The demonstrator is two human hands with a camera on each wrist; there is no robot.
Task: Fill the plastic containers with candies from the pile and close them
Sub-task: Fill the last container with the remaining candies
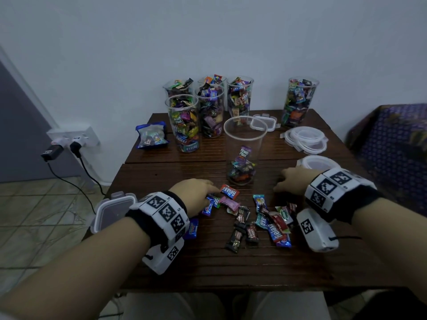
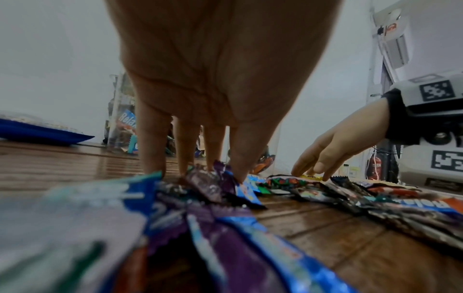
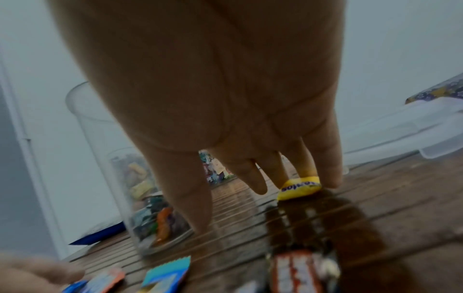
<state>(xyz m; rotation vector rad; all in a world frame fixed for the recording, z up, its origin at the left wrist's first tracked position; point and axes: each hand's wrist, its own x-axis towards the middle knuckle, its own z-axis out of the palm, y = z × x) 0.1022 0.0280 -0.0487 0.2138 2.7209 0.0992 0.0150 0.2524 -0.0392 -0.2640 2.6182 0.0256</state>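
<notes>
Here, at the left edge of the wooden worktop [image 1: 161, 269], we see a square clip lid [image 1: 111, 210] hanging partly over the side. Just right of it, our left hand [image 1: 196, 195] lies palm-down on the candy pile [image 1: 251, 218], its fingers [image 2: 152, 146] straight and spread, tips pressing purple and blue wrappers. Behind the pile stands the open plastic container [image 1: 242, 153], only its bottom filled with candies. Farther back, five full containers [image 1: 184, 123] stand uncovered. To the right, our right hand [image 1: 293, 180] reaches down with extended fingers [image 3: 253, 178] touching a yellow candy [image 3: 299, 187] on the wood; nothing is gripped. Round lids [image 1: 306, 138] lie stacked beyond it, near the right edge.
</notes>
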